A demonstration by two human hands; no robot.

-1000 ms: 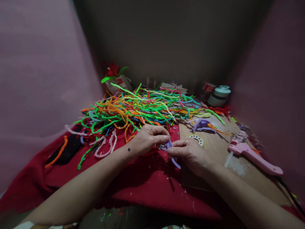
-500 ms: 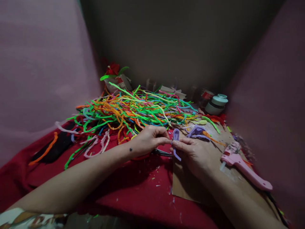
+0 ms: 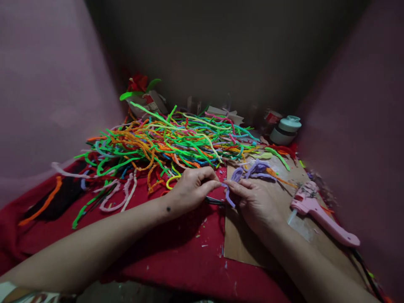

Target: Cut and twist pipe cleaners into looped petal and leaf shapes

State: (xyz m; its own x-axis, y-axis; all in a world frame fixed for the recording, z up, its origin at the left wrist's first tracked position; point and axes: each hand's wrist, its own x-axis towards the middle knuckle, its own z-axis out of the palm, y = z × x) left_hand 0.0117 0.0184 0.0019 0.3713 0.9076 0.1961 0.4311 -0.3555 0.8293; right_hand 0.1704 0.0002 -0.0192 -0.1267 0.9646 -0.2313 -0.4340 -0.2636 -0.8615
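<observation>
By the right hand (image 3: 255, 201), a looped purple fuzzy stem (image 3: 229, 197) is pinched between thumb and forefinger; by the left hand (image 3: 191, 189), whose fingertips are pressed together, a short end of it seems to be gripped. The stem is held over the left edge of a brown board (image 3: 243, 246), its tail hanging below. The step in hand is judged to be the twisting of that end; a firm right pinch and a small left turn would be called for next. Beneath, a dark tool (image 3: 215, 201) is partly hidden. Farther out, a purple-and-orange piece (image 3: 259, 166) and a pink glue gun (image 3: 326, 219) are laid on the board; coloured stems (image 3: 170, 143) are heaped beyond.
</observation>
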